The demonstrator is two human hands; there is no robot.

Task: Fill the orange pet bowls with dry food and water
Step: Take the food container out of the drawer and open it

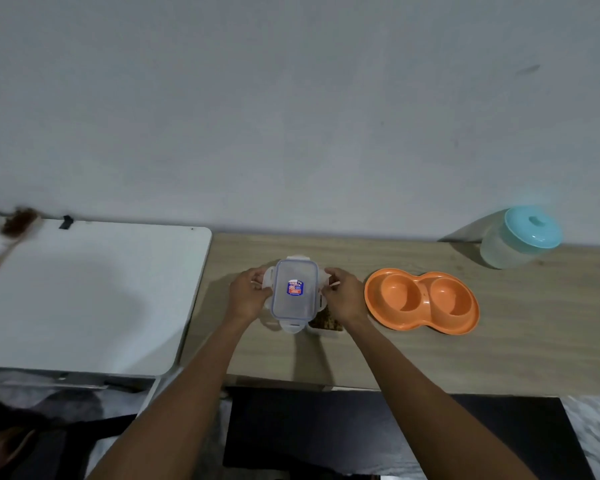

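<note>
Both your hands are on the clear lid [294, 293] of the food container. Your left hand [248, 296] holds its left edge and your right hand [345, 299] holds its right edge, so each grip is pinching one side of the lid, at the side flaps. The lid has a blue seal line and a small blue and red sticker in the middle, and all its flaps stand outward. It seems lifted a little above the container — under its right near corner you can see brown dry food [326, 322], but the container itself is mostly hidden.

The orange pet bowls [421, 300] lie just beside your right hand, to the right, on the wooden worktop [499, 334]. It is one piece with two round cups, and both cups look empty. Far to the right, near the wall, stands a pale jug with a turquoise lid [520, 237] — well apart from the bowls. On the left is a white table [84, 299].
</note>
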